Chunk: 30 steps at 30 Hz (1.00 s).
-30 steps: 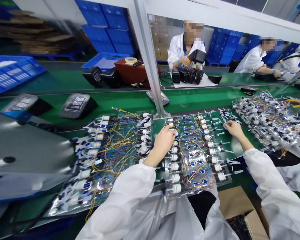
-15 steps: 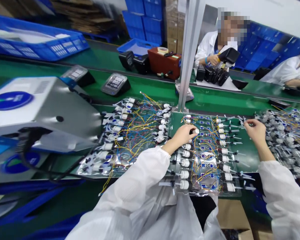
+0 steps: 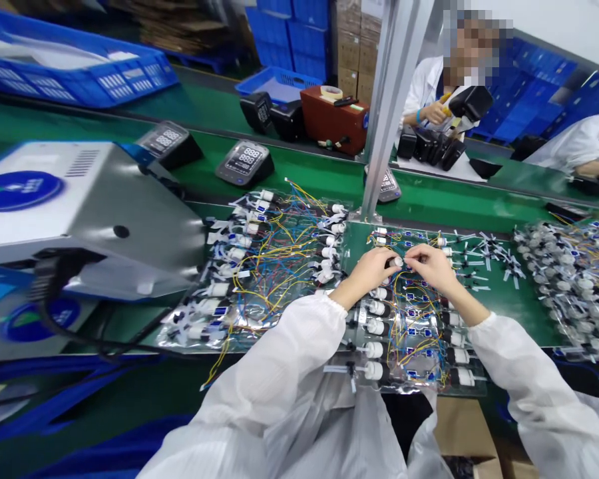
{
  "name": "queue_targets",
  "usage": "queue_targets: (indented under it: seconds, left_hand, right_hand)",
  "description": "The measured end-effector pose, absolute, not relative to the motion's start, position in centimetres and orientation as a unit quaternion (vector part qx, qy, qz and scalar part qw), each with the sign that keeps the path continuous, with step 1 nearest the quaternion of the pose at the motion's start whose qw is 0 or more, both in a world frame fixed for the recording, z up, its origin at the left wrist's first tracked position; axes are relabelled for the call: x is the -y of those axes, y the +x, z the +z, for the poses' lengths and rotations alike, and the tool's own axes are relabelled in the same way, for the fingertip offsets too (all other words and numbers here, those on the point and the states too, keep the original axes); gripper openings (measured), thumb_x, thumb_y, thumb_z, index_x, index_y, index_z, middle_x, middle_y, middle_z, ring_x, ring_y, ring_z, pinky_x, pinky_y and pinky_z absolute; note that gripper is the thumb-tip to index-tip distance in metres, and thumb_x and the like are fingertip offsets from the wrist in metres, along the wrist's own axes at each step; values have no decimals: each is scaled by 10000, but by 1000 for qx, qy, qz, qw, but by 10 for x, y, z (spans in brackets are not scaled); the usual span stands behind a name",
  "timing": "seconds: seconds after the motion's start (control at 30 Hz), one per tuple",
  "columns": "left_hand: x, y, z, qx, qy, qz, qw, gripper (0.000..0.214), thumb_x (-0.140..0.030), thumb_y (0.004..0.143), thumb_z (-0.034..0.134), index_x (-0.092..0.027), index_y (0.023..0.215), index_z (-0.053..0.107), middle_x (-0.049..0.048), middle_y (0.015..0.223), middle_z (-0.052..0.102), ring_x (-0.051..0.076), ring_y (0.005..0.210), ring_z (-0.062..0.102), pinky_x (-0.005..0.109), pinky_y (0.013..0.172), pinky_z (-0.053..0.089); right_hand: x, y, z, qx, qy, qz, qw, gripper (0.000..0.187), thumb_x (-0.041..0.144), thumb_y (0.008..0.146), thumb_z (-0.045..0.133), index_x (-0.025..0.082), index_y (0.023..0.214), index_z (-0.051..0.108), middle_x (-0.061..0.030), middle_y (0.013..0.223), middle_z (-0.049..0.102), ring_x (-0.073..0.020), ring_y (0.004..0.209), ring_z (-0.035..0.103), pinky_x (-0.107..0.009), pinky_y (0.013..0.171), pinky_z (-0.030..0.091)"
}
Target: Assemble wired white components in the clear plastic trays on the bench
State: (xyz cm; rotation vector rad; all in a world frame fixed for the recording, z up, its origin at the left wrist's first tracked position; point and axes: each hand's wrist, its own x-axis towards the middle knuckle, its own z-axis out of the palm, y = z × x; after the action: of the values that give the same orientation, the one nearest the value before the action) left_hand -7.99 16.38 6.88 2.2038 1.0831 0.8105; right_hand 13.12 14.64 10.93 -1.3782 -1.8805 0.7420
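My left hand [image 3: 372, 274] is closed around a small pump [image 3: 398, 263], its white round end facing right. Close beside it, the fingertips of my right hand [image 3: 433, 267] are pinched together; whatever they hold is too small and covered to make out. Under both hands lies a clear plastic tray [image 3: 404, 388] with rows of black-and-white pumps along its two sides. Small blue boards [image 3: 413, 314] and thin yellow, blue and red wires run between the rows. Small black pieces with white strips [image 3: 492, 249] are scattered right of the tray.
Another wired tray of pumps [image 3: 274, 279] lies left, beside a grey machine [image 3: 144, 233]. More parts are piled at right [image 3: 574, 279]. A metal post [image 3: 379, 146] rises behind. Display units [image 3: 244, 163] sit on the green belt. A co-worker [image 3: 424, 86] handles black units opposite.
My right hand has moved left from the scattered black-and-white pieces to beside my left hand. My left hand still holds the pump. The view has shifted slightly.
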Motion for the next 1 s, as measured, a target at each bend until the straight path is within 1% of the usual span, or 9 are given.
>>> queue_targets:
  seconds: [0.07, 0.2, 0.37, 0.53, 0.67, 0.8, 0.9, 1.0]
  left_hand:
    - [-164, -79, 69, -405, 818, 304, 272, 236, -309, 942, 769, -199, 1151, 780, 81, 1103, 783, 243, 1052, 715, 359, 994, 546]
    - [-164, -79, 70, -416, 820, 294, 262, 271, -338, 942, 772, -186, 1167, 773, 88, 1089, 777, 255, 1053, 714, 358, 986, 544]
    - [-164, -79, 73, -419, 823, 280, 262, 251, -343, 975, 733, -180, 1163, 769, 95, 1101, 776, 260, 1071, 712, 358, 982, 542]
    - [-164, -79, 73, -421, 824, 280, 255, 251, -335, 961, 754, -176, 1154, 768, 95, 1096, 776, 258, 1052, 719, 353, 977, 549]
    - [-163, -79, 74, -425, 825, 276, 250, 247, -340, 965, 752, -172, 1144, 770, 99, 1095, 780, 261, 1052, 721, 357, 969, 552]
    - [-162, -80, 76, -420, 832, 270, 241, 244, -331, 974, 745, -161, 1146, 770, 101, 1104, 785, 263, 1070, 719, 361, 967, 551]
    - [-162, -80, 77, -413, 840, 262, 235, 232, -317, 983, 734, -154, 1144, 776, 101, 1093, 786, 260, 1066, 717, 361, 960, 549]
    - [-162, -80, 76, -411, 847, 251, 223, 229, -316, 965, 760, -161, 1132, 783, 94, 1071, 781, 260, 1059, 715, 355, 945, 546]
  right_hand:
    - [-148, 132, 99, 707, -524, 309, 361, 153, 368, 889, 737, 218, 866, 764, -72, 977, 787, -232, 903, 722, -388, 824, 582]
    - [-149, 134, 95, 716, -528, 281, 360, 106, 311, 903, 709, 226, 903, 774, -55, 961, 792, -231, 931, 727, -398, 893, 560]
    - [-147, 130, 94, 741, -519, 264, 335, 92, 290, 912, 695, 237, 912, 770, -44, 964, 785, -230, 916, 717, -392, 886, 544]
    - [-146, 129, 95, 750, -526, 220, 336, 89, 254, 915, 663, 236, 910, 750, -45, 921, 748, -222, 856, 678, -373, 811, 521]
    - [-145, 128, 93, 758, -506, 240, 334, 88, 234, 910, 655, 241, 898, 742, -34, 910, 730, -214, 858, 664, -363, 812, 520]
    - [-143, 126, 84, 735, -501, 267, 371, 67, 239, 902, 668, 234, 890, 734, -24, 890, 712, -201, 834, 647, -358, 802, 512]
    - [-143, 125, 76, 702, -518, 302, 385, 36, 240, 883, 687, 228, 886, 721, -18, 868, 724, -200, 816, 660, -356, 793, 509]
    - [-143, 126, 74, 697, -522, 310, 381, 34, 211, 860, 685, 227, 868, 714, -12, 845, 735, -202, 801, 676, -354, 790, 518]
